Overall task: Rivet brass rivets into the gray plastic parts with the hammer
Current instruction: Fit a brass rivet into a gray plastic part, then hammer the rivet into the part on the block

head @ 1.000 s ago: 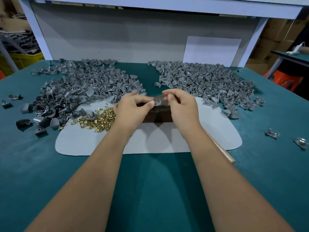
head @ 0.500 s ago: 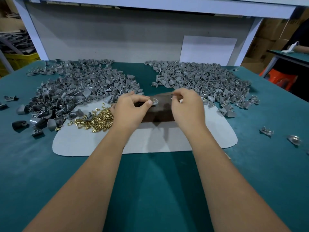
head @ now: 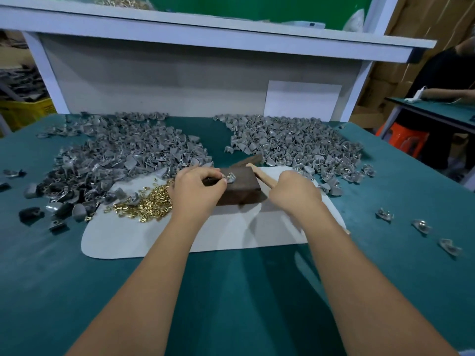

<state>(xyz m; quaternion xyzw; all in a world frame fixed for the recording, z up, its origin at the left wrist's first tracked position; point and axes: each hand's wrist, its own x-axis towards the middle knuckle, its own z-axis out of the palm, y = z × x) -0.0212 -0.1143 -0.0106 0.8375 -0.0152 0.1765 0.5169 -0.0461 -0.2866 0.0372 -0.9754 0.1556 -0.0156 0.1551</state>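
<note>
Left hand pinches a small gray plastic part, brass rivet seated, on the dark brown rectangular block. Right hand grips the wooden-handled hammer just right of it. Step: positioning for the blow; next, a square strike clear of the fingers. Loose brass rivets lie left on the desk.

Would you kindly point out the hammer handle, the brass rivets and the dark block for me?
hammer handle (head: 261,174), head view, on the bare wooden shaft above the right hand.
brass rivets (head: 149,204), head view, middle of the heap.
dark block (head: 244,191), head view, on its top face.
</note>
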